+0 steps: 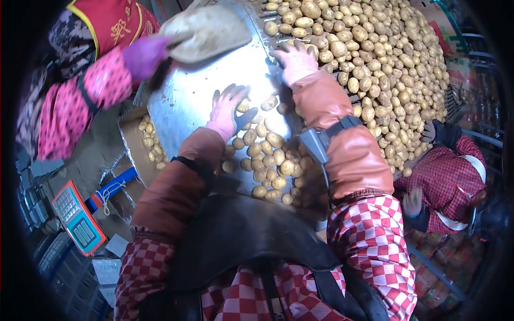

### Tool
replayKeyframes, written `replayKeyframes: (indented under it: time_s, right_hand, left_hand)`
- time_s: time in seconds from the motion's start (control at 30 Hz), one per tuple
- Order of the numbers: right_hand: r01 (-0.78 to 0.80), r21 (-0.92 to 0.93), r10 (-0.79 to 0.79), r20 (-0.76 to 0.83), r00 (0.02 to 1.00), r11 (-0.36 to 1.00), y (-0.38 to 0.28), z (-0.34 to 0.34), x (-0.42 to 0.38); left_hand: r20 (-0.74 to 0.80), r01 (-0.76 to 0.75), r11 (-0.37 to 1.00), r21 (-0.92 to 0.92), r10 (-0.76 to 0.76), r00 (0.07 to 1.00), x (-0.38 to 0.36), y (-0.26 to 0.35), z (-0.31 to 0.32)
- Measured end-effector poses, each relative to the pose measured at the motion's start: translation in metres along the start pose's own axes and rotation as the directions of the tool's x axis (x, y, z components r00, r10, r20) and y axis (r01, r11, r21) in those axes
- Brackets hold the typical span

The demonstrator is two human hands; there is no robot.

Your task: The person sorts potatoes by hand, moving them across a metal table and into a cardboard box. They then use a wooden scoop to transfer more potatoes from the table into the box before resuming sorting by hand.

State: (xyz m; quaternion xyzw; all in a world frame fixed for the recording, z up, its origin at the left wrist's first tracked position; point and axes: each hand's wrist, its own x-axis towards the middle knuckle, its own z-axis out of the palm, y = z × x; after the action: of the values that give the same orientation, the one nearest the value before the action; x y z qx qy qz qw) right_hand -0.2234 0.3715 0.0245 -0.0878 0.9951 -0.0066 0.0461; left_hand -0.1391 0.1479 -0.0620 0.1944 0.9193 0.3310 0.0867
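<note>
My left hand (227, 111), in a pink glove with grey fingers, reaches over the metal tray (193, 91) with its fingers spread. A small potato (243, 106) lies between its thumb and fingers. My right hand (296, 61), gloved alike, stretches its fingers out at the edge of the big potato heap (385, 75), close beside the nearest potatoes. Between my forearms, a group of loose potatoes (267, 155) rests on the tray close to my body.
At the upper left a person in a pink dotted sleeve (88, 99) holds a broad pale scoop (211, 35) over the tray. A cardboard box (131, 136) of potatoes stands below, near a scale display (79, 218). Another person (444, 182) works at the heap's right side.
</note>
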Motion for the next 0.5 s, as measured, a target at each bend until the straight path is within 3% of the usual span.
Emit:
replayKeyframes:
  time_s: [0.07, 0.13, 0.17, 0.2, 0.33, 0.47, 0.5]
  right_hand:
    - [-0.001, -0.014, 0.002, 0.044, 0.999, 1.0, 0.001, 0.01, 0.01]
    - [-0.036, -0.199, 0.083, 0.233, 0.969, 0.979, -0.003, 0.008, 0.013]
    - [-0.08, -0.175, 0.128, 0.285, 0.95, 0.981, -0.003, 0.005, 0.01]
    - [-0.09, -0.195, 0.139, 0.257, 0.956, 0.977, -0.001, 0.006, 0.003]
    - [-0.333, 0.031, 0.31, 0.296, 0.904, 0.942, 0.008, -0.006, -0.057]
    - [-0.332, 0.132, 0.29, 0.263, 0.92, 0.934, 0.001, 0.012, -0.139]
    - [-0.303, 0.157, 0.275, 0.177, 0.945, 0.94, -0.004, 0.013, -0.157]
  left_hand:
    - [-0.076, -0.049, 0.997, -0.064, 0.044, 0.996, 0.012, -0.006, 0.007]
    - [-0.075, 0.001, 0.978, 0.207, 0.015, 0.997, 0.019, -0.004, 0.02]
    - [0.063, -0.043, 0.954, 0.297, 0.026, 0.998, 0.022, -0.006, 0.026]
    - [0.217, -0.059, 0.963, 0.262, 0.001, 0.976, 0.023, 0.005, 0.021]
    - [0.252, -0.143, 0.986, 0.085, 0.118, 0.961, 0.018, 0.023, 0.019]
    - [0.339, -0.262, 0.965, -0.005, 0.248, 0.907, 0.004, 0.054, 0.012]
    - [0.378, -0.353, 0.936, 0.01, 0.323, 0.868, -0.002, 0.067, 0.004]
